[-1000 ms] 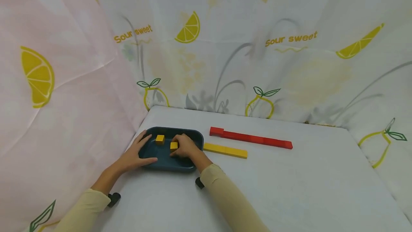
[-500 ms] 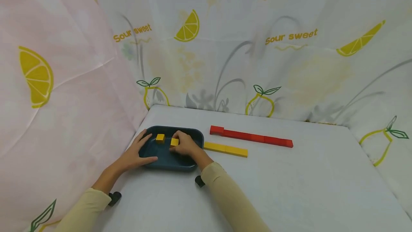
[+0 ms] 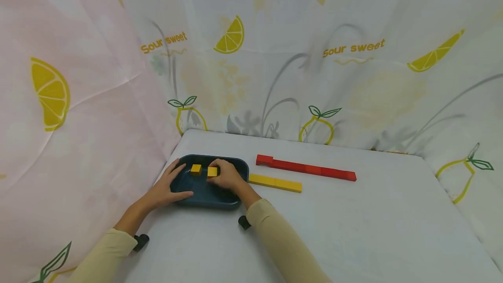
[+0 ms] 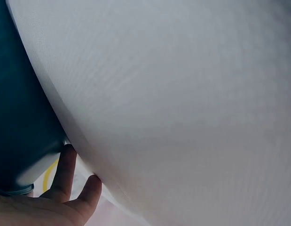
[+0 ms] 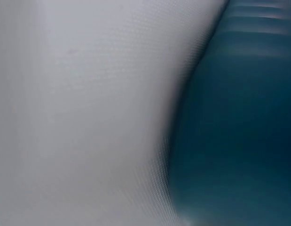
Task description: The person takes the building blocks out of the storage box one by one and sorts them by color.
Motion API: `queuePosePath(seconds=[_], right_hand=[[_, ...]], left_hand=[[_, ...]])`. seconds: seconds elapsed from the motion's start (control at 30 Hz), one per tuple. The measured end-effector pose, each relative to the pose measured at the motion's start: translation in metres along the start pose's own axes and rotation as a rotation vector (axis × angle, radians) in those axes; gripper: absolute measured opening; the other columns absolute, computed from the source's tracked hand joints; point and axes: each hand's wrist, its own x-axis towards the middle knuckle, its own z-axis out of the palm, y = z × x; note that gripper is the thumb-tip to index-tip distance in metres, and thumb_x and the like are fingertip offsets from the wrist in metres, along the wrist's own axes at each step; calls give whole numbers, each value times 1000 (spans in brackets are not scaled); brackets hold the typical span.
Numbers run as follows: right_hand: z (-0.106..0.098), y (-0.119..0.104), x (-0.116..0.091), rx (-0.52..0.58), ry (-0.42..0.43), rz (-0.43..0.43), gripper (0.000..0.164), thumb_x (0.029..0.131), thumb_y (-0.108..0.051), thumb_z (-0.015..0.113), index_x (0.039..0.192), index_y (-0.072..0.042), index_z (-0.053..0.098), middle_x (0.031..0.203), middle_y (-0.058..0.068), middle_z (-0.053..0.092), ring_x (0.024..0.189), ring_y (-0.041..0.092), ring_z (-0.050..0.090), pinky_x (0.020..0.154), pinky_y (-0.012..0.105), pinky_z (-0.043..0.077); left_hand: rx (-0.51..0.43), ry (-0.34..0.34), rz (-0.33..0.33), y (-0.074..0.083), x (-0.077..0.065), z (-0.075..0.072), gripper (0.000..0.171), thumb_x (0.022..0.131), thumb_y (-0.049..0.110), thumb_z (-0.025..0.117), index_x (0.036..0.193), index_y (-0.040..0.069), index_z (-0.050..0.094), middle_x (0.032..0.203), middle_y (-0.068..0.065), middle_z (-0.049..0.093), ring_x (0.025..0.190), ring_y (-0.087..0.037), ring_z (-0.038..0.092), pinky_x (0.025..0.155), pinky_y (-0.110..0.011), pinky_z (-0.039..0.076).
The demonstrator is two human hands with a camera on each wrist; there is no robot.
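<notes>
In the head view a dark blue tray (image 3: pixel 196 195) stands at the left of the white table. My right hand (image 3: pixel 225 176) reaches in over its right end and pinches a small yellow cube (image 3: pixel 212 172) between thumb and fingers. Just left of that, a second yellow cube (image 3: pixel 196 170) lies on the tray floor. My left hand (image 3: pixel 165 189) is spread about the tray's left end, thumb along the front side and fingers toward the back. The left wrist view has its fingertips (image 4: pixel 92 183) beside the tray's outer wall (image 4: pixel 23 117). Only the tray wall (image 5: pixel 234 132) and tabletop fill the right wrist view.
A row of yellow blocks (image 3: pixel 275 183) runs right from the tray's right side. Behind it lies a longer red row (image 3: pixel 308 168), with a taller red block (image 3: pixel 264 160) at its left end. Lemon-print cloth (image 3: pixel 251 77) hangs behind the table and at its left.
My right hand has shifted slightly toward the back of the tray with the pinched yellow cube, now almost level with the other cube. The left hand and tray stay in place.
</notes>
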Motion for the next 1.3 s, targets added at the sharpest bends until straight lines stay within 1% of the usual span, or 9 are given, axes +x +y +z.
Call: queuePosePath(seconds=[0.13,0.27,0.43,0.53,0.67,0.73,0.87,1.07,1.3], right_hand=[[0,1,-1,15,-13,-34,36,83,-18,81,115,-15,65,113,2,65,95,13,56,90,27,51],[-1,3,-2,43,-25,-69,36,83,-19,81,116,-14,65,112,2,67,92,11,57,85,23,51],[-4,3,-4,77,25,-82,38,84,-17,80,118,-12,63,112,4,66,86,10,59,80,21,53],[-6,1,-4,130,28,-84,40,85,-18,79,120,-11,63,114,6,66,82,8,62,75,19,55],[-13,-3,-3,227,26,-98,44,87,-22,77,126,-10,62,114,8,66,75,10,66,68,22,58],[-18,-5,-4,256,28,-98,45,87,-23,77,127,-10,62,114,8,66,73,11,66,65,24,58],[-29,-5,-10,222,24,-101,45,86,-24,78,126,-11,63,114,7,67,76,10,64,68,22,57],[-46,-6,-23,147,-29,-166,42,86,-20,78,123,-8,64,113,9,67,81,12,65,73,20,57],[-64,-2,-33,87,-51,-168,41,86,-21,78,123,-10,64,110,7,66,79,12,62,71,21,56]], left_hand=[[-8,5,2,0,-1,2,103,80,50,77,158,12,22,166,-16,1,148,-48,13,109,-75,21],[-18,12,5,-2,-2,5,104,79,50,78,158,11,22,166,-16,2,148,-48,13,109,-75,21],[-22,8,8,-2,-3,8,103,80,51,78,158,13,22,166,-16,1,148,-48,14,109,-75,22],[-3,3,5,-1,-2,7,104,80,53,77,158,13,21,166,-15,1,148,-48,14,108,-75,22],[26,9,7,2,1,1,104,79,55,77,158,13,22,167,-14,1,147,-48,15,108,-75,23],[34,6,7,3,3,-1,104,79,56,76,158,13,22,167,-13,1,147,-47,15,108,-75,23],[42,-5,-5,1,4,-1,105,78,57,76,158,14,22,167,-12,0,148,-46,14,109,-74,23],[25,11,0,-3,-1,2,104,78,54,77,158,13,24,167,-13,1,147,-47,15,107,-76,23],[20,10,20,-2,-1,1,104,78,53,78,158,14,24,167,-13,1,148,-48,14,107,-76,23]])
